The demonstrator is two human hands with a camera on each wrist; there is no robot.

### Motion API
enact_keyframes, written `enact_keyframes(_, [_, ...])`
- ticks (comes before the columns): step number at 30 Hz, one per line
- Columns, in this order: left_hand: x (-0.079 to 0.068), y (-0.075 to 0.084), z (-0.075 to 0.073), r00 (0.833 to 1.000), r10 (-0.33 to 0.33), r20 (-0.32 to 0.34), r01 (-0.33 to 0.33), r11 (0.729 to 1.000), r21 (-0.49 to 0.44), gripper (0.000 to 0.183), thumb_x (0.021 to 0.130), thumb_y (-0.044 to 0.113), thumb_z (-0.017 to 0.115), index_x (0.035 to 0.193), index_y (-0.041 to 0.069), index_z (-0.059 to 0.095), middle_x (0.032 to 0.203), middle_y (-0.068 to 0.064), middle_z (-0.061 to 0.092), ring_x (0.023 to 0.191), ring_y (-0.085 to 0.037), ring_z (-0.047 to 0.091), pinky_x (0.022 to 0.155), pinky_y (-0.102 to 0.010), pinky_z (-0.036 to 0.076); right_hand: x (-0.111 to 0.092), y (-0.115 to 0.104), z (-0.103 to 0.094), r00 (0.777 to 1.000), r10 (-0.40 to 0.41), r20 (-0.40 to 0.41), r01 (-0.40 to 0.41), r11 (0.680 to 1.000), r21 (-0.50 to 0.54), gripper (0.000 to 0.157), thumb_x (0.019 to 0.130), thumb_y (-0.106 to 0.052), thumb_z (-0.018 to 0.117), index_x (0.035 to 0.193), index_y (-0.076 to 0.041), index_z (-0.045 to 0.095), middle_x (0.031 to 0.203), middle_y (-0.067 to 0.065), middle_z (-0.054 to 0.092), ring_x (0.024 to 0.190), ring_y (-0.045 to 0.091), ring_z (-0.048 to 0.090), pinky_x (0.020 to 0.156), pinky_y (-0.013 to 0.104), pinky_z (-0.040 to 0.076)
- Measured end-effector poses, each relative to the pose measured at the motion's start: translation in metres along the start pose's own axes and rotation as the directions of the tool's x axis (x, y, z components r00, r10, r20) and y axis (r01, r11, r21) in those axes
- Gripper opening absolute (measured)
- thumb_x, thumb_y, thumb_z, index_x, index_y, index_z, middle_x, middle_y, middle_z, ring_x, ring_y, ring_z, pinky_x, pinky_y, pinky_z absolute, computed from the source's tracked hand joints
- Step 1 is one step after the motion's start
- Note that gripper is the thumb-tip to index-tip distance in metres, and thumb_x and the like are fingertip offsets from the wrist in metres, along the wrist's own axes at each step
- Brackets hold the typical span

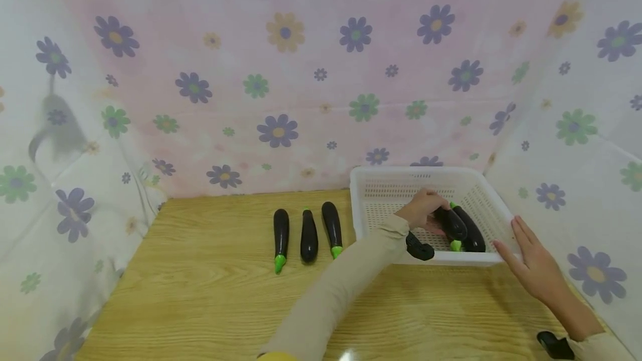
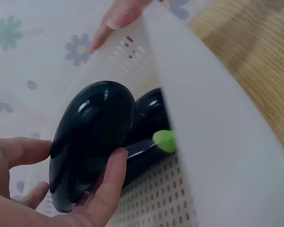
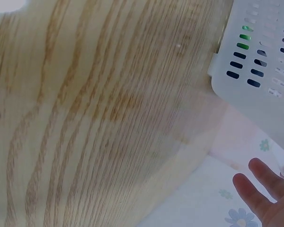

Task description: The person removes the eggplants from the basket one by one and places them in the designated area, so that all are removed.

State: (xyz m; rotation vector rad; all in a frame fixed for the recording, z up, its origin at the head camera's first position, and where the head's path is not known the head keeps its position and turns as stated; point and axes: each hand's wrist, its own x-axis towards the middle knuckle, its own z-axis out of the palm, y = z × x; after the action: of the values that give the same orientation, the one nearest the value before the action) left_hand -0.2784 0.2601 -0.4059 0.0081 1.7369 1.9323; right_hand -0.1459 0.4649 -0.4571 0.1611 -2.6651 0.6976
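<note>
My left hand (image 1: 425, 209) reaches into a white plastic basket (image 1: 358, 205) and grips a glossy dark eggplant (image 2: 92, 137) between thumb and fingers. Below and beside it in the basket lies another eggplant (image 1: 471, 230), and a green cap (image 2: 165, 141) pokes out, apparently from one more that is partly hidden. The right hand (image 1: 539, 266) touches the basket's near right corner with its fingers fairly straight. Two of its fingertips (image 3: 246, 187) show outside the basket wall in the right wrist view.
Left of the basket, three eggplants lie in a row on the wooden table (image 1: 200, 294): a left one (image 1: 282, 235), a middle one (image 1: 309, 235) and a right one (image 1: 331, 224). Flowered cloth (image 1: 311, 71) hangs behind and at both sides.
</note>
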Motion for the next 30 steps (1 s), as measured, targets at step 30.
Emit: enact_keyframes(30, [-0.071, 0.053, -0.101, 0.983, 0.119, 0.137, -0.117, 0.993, -0.020, 0.040, 0.087, 0.018, 0.067, 0.125, 0.017, 0.056, 0.102, -0.006, 0.059, 0.085, -0.028, 0.061, 0.069, -0.045, 0.054, 0.001, -0.002, -0.002, 1.000, -0.019, -0.002, 0.019, 0.999, 0.042, 0.070, 0.098, -0.022, 0.049, 0.149, 0.004, 0.010, 0.156, 0.021, 0.004, 0.136, 0.051, 0.008, 0.105, 0.067, 0.006])
